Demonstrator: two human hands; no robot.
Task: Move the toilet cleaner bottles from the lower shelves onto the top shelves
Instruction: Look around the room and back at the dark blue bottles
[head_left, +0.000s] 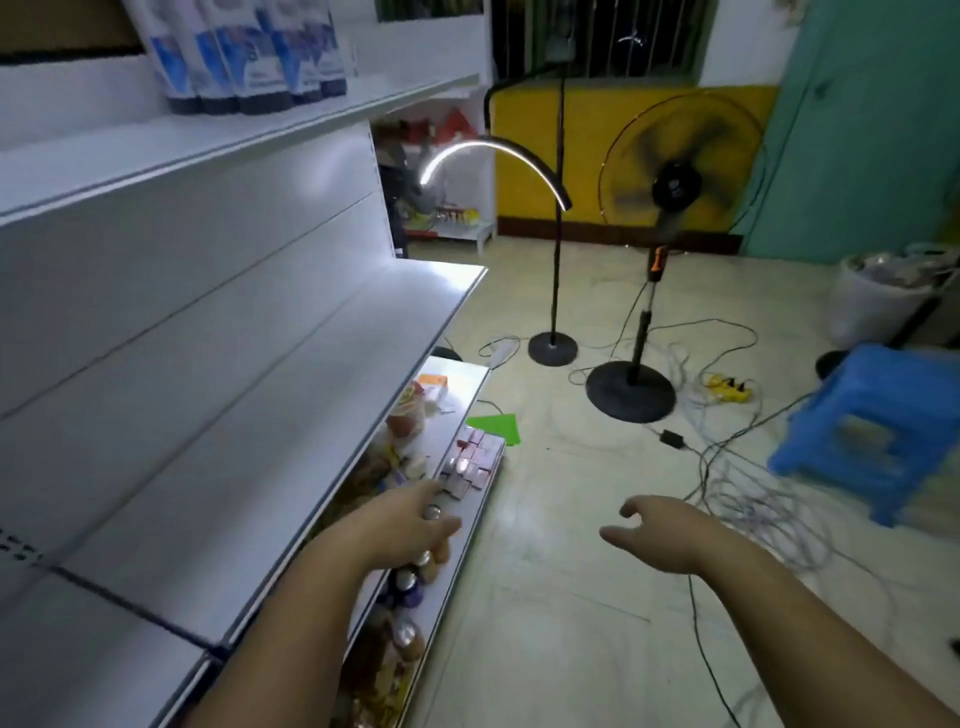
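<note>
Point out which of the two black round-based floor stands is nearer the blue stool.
The fan stand, with the wider black base; the arc lamp's smaller base sits farther from the blue plastic stool.

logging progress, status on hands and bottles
Left hand open, reaching over lowest shelf. Right hand open, empty. Toilet cleaner bottles on top shelf. Nothing blocking.
</note>
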